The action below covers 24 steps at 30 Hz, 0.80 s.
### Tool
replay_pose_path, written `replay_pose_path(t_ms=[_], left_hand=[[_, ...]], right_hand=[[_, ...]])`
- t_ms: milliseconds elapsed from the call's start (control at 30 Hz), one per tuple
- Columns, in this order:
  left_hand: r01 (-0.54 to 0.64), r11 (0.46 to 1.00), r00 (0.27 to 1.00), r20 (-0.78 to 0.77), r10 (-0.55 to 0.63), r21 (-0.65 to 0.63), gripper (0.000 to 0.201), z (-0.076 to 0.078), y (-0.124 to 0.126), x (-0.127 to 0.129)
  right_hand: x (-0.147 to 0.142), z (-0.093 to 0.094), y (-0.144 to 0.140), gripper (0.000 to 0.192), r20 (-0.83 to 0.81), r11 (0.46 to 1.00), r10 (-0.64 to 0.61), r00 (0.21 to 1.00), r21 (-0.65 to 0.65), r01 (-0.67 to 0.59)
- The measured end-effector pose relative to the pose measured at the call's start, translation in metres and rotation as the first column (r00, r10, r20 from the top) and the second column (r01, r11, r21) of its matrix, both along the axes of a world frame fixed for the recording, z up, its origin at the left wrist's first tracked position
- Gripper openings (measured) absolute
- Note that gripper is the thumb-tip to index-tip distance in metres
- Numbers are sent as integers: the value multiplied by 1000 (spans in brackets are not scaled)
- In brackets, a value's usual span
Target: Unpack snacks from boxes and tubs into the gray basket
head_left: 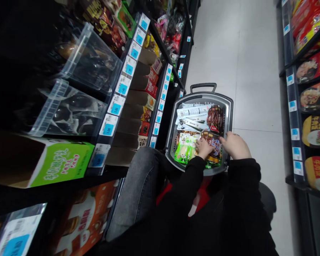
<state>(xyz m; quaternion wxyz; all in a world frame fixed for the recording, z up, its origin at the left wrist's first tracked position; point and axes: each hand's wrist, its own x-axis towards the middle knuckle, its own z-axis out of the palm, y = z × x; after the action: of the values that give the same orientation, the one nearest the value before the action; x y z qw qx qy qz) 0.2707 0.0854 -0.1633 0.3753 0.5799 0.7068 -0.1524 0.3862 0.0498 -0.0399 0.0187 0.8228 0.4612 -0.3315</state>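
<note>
Along the left side of the aisle runs a tall black store shelf [114,170] with blue-and-white price tags on its edges, carrying clear plastic bins [90,60], a green-and-white carton [61,161] and rows of brown cardboard display boxes [138,103]; a second black shelf [296,106] of red and orange food packs lines the right edge of the view. Between them lies the pale tiled floor [242,53], and on it, close to the foot of the left shelf, stands a grey plastic shopping basket [230,106] with a dark handle at its far end. The person crouches at the basket's near end, a knee in grey jeans [141,177] beside its left rim, and both black-sleeved arms reach forward and down into it. Inside, white flat packets [193,111] lie at the far end, a dark red snack pack [215,119] sits by the right rim, and green-and-white pouches [185,147] fill the near left corner. The left hand [203,148], fingers curled loosely downward, rests on a red-and-blue printed snack packet [215,146] in the near right part of the basket, just beside the pouches. The right hand [236,145] lies knuckles up over the right rim, fingers bent onto the same packet's edge; whether either hand truly grips it, I cannot tell.
</note>
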Motion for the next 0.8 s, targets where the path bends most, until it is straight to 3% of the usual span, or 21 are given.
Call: replay_pose_path(t_ms=[200, 433, 567, 700, 800], left_hand=[[143, 980, 986, 61, -153, 140, 85, 0, -13, 1], [64, 995, 992, 105, -72, 78, 78, -7, -19, 3], [160, 968, 982, 70, -177, 194, 71, -12, -21, 0], [102, 978, 990, 76, -118, 181, 77, -15, -24, -1], [91, 973, 994, 45, -103, 212, 66, -11, -26, 2]], right_hand=[[-1, 0, 1, 42, -7, 1000, 0, 1000, 4, 0], [-1, 1, 3, 42, -28, 1000, 3, 1000, 2, -3], [-1, 3, 3, 41, -11, 1000, -8, 1000, -13, 8], [-1, 4, 3, 42, -34, 1000, 0, 999, -12, 0], [-1, 3, 4, 42, -25, 1000, -1, 1000, -16, 1]])
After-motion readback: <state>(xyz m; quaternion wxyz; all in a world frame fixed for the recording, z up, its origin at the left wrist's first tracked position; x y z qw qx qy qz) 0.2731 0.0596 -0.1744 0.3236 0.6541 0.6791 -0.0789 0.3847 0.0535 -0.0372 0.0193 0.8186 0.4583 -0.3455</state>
